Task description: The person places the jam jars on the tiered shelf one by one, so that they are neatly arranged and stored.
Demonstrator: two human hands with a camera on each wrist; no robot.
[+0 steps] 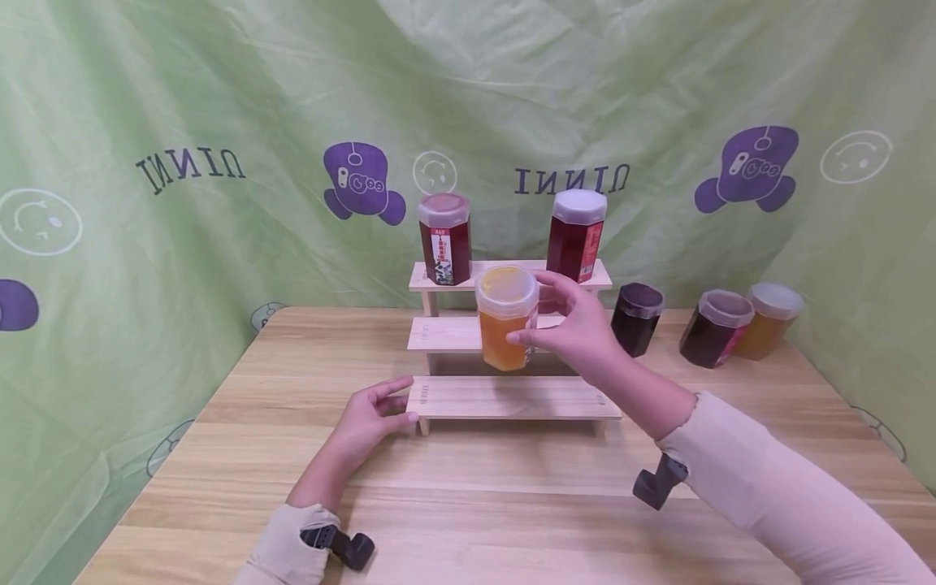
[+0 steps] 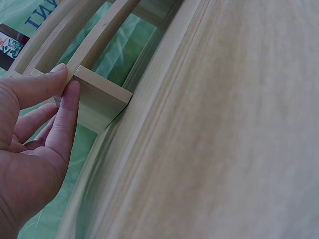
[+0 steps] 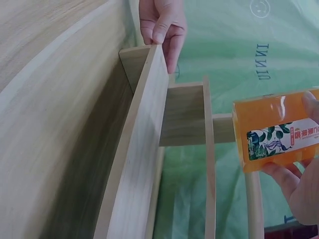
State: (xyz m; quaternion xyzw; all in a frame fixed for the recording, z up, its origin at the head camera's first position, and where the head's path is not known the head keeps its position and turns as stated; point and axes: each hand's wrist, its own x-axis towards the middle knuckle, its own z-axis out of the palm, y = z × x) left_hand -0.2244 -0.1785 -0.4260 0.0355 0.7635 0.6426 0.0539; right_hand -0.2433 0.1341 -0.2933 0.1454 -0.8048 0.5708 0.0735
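Note:
My right hand (image 1: 581, 329) grips a hexagonal jar of amber honey (image 1: 503, 337) with a frosted lid, thumb and fingers round its right side. The jar is upright, in front of the middle step of a three-step wooden rack (image 1: 504, 398). Its leaf-printed label (image 3: 271, 144) shows in the right wrist view. With thumb and fingertips, my left hand (image 1: 369, 418) pinches the left end of the lowest step; the left wrist view shows the thumb (image 2: 47, 82) on the board's corner.
On the top step stand a dark red jar (image 1: 457, 244) at the left and another red jar (image 1: 566, 240) at the right. Right of the rack, two dark jars (image 1: 638, 321) and an amber jar (image 1: 775, 317) are on the wooden table (image 1: 468, 520). A green printed cloth (image 1: 256, 97) hangs behind.

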